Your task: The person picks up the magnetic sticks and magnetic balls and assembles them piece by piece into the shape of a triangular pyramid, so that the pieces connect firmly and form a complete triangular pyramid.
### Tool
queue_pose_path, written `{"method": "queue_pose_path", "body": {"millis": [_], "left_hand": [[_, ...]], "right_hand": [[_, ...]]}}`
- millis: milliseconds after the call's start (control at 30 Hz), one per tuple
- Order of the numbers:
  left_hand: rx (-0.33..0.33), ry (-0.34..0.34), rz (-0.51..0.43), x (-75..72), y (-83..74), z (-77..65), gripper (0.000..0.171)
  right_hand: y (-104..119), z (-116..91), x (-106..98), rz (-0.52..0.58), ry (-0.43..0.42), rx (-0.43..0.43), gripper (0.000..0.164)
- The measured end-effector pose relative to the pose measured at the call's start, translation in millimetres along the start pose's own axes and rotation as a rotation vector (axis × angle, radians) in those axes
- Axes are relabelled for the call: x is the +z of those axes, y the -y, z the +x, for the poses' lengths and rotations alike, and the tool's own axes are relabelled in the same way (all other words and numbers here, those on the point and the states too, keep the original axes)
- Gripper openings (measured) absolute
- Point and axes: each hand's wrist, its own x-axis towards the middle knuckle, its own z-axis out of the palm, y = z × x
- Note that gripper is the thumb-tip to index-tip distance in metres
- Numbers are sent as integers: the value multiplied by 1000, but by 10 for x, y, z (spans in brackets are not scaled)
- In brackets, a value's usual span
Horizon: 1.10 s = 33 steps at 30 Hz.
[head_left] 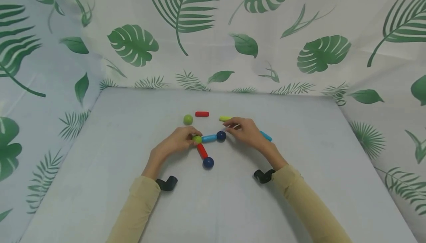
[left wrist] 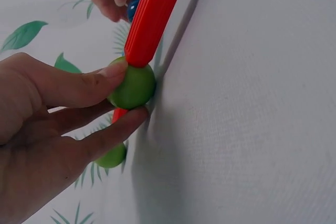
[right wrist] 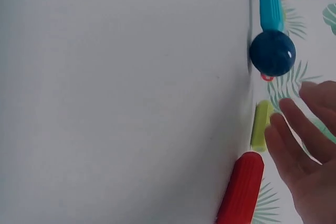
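My left hand (head_left: 179, 139) pinches a green ball (left wrist: 134, 88) between thumb and fingers. From that ball a blue rod (head_left: 209, 138) runs right to a dark blue ball (head_left: 221, 136). A red rod (left wrist: 151, 22) joins the same green ball to a second dark blue ball (head_left: 208, 162), nearer the front. Just right of the first dark blue ball, my right hand (head_left: 245, 130) hovers with its fingers apart and nothing between them. Beside its fingers in the right wrist view lie a yellow-green rod (right wrist: 261, 126) and a red rod (right wrist: 241, 188).
Behind the joined pieces lie a loose green ball (head_left: 188, 120) and another red rod (head_left: 202, 114). A loose blue rod (head_left: 265, 136) shows beyond the right wrist. The white table (head_left: 213, 209) meets a leaf-patterned cloth (head_left: 213, 58) at its back and sides.
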Motion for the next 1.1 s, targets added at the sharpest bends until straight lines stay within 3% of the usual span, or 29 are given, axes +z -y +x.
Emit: {"method": "queue_pose_path", "body": {"millis": [367, 500, 667, 833, 1100], "left_hand": [[15, 20, 23, -43, 15, -39, 37], [7, 30, 22, -51, 0, -35, 38], [6, 25, 16, -57, 5, -31, 40], [10, 26, 12, -49, 13, -13, 40], [-11, 19, 23, -46, -6, 0, 39]], "right_hand": [[-107, 156, -22, -46, -78, 92, 23], [-150, 201, -13, -88, -96, 85, 24], [-183, 262, 9, -118, -70, 68, 31], [-180, 297, 42, -100, -25, 125, 39], [-125, 322, 86, -100, -31, 170, 36]]}}
